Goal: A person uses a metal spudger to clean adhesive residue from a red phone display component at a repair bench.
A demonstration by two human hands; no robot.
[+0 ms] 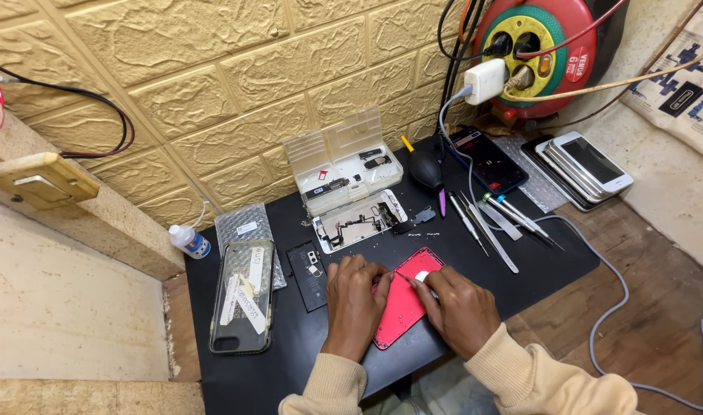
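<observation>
Both my hands press on a red phone back shell (404, 306) lying on the black mat (290, 361): my left hand (353, 296) rests flat on its near-left edge, my right hand (460, 306) pinches a thin tool at its top. Just beyond my fingers lies an opened white phone frame (359, 220); left of my left hand, a black battery (306, 275) and a clear-cased phone (242, 296). Tweezers and screwdrivers (490, 223) lie beyond my right hand.

A black mat (305, 361) covers the wooden bench (643, 292). On the mat lie a red phone shell (401, 307), a clear case (242, 296), a battery (307, 275), an opened white phone (359, 220), a parts box (344, 165), tweezers (494, 238) and screwdrivers (520, 215). A dark phone (490, 161), stacked white phones (586, 165), bubble wrap (248, 227) and a small bottle (189, 240) sit at its edges.
</observation>
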